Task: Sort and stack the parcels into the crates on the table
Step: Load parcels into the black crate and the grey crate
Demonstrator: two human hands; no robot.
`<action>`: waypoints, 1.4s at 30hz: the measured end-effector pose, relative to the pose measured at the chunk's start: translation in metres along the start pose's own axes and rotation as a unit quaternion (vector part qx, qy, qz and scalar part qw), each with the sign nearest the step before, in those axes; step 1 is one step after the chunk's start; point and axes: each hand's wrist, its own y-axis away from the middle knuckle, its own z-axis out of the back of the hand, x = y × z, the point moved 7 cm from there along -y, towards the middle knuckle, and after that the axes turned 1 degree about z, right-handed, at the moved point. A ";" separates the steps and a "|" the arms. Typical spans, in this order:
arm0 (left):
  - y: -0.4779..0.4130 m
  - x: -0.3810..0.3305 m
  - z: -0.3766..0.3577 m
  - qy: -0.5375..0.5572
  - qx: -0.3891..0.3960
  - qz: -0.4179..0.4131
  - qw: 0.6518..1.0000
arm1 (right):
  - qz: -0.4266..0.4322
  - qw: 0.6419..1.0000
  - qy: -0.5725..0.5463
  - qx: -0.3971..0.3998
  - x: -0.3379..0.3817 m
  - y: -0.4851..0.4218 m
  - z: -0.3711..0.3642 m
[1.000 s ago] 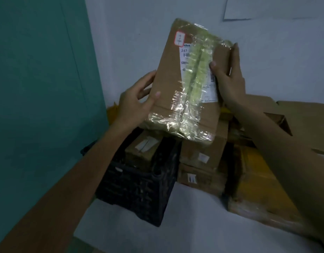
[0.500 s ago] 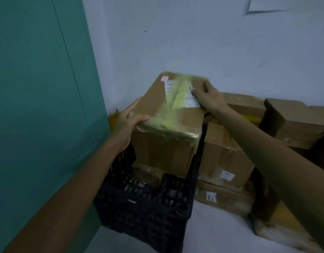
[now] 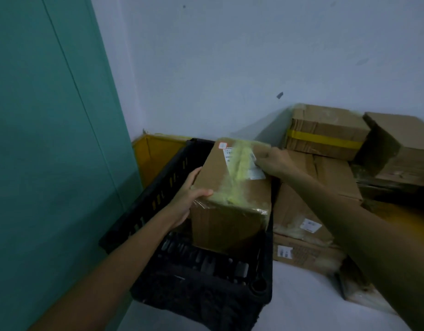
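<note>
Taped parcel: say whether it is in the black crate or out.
Partly in: the lower part of the parcel is below the crate rim. Left hand and right hand grip it; whether it rests on anything, cannot tell.

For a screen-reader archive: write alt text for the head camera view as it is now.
Two bare hands hold a taped cardboard parcel inside a black plastic crate: the left hand grips its near left edge, the right hand its far right top corner. More cardboard boxes are stacked to the right against a pale wall.
</note>
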 end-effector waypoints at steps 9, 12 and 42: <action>-0.002 0.006 0.002 -0.021 0.011 0.004 1.000 | 0.003 0.998 -0.069 -0.013 0.004 -0.015 -0.018; 0.003 -0.002 0.005 -0.034 0.008 -0.008 0.999 | -0.032 0.995 -0.092 -0.017 -0.004 -0.020 -0.017; 0.140 -0.149 0.011 -0.462 -0.266 -0.425 0.732 | 0.216 0.933 -0.251 0.143 0.109 0.019 0.090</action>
